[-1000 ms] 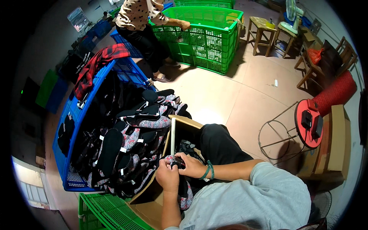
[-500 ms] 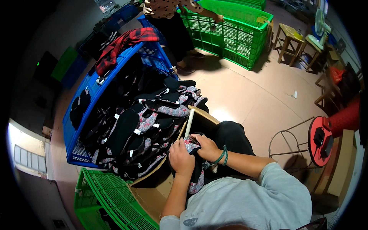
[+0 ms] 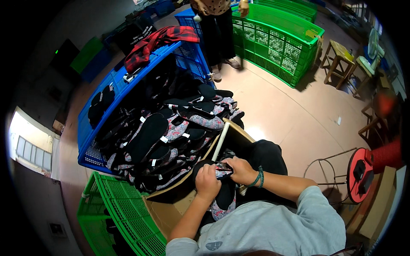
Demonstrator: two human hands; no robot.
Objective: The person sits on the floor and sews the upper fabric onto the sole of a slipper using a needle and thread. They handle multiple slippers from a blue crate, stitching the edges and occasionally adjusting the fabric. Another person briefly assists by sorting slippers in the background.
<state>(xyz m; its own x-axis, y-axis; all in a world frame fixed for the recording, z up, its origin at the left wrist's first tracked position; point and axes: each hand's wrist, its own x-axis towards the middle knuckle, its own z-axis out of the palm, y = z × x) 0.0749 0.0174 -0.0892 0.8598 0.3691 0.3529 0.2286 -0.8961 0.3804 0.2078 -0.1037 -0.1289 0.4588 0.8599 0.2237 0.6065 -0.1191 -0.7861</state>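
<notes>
A slipper with a black side and a grey-pink patterned lining is held between both my hands above my lap. My left hand is closed over its left part, the knuckles upward. At its right end, my right hand pinches the edge, a green band round the wrist. Below them, another black and flower-patterned slipper lies against my body. Just beyond the hands, a pale rod spans an open cardboard box. A big heap of similar slippers with small white tags rises to the left.
The slipper heap spills from a blue crate with a red-black checked cloth on its rim. A green crate stands near left. Farther off are a person, another green crate, wooden stools and a red round stool.
The slipper in my hands has turned, showing more black, and my left hand's fingers have curled over it. The person beyond has turned and drawn back from the green crate. The view has shifted.
</notes>
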